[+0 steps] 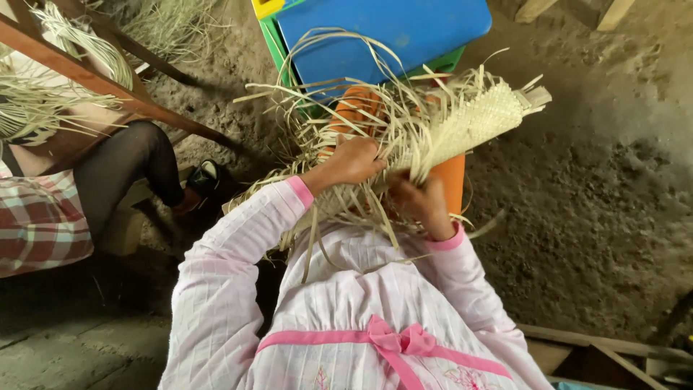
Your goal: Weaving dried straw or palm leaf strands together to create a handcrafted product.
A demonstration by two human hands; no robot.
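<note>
Woven straw piece [473, 123]: tight finished weave shows only at its far tip, which points up and to the right. From the hands back toward the body it's all loose unwoven strips [339, 94] fanning out, so I'd judge it partly done, with most of the strands yet to be worked in.

Left hand [355, 160]: grip curled shut around a bunch of strips at the near end of the piece. Right hand [419, 198]: just beside it on the same end, fingers pinched on strips.

Piece sits over the lap, above the orange-clad knees [452, 180]. No tabletop. Blue plastic stool [382, 32] just beyond the piece. Dirt floor [577, 217] to the right of it, rough and dry. Left of the piece: another person's dark-clad leg [133, 170], a plaid cloth [40, 224], a slanted wooden bar [101, 87] and more straw bundles [43, 94].
</note>
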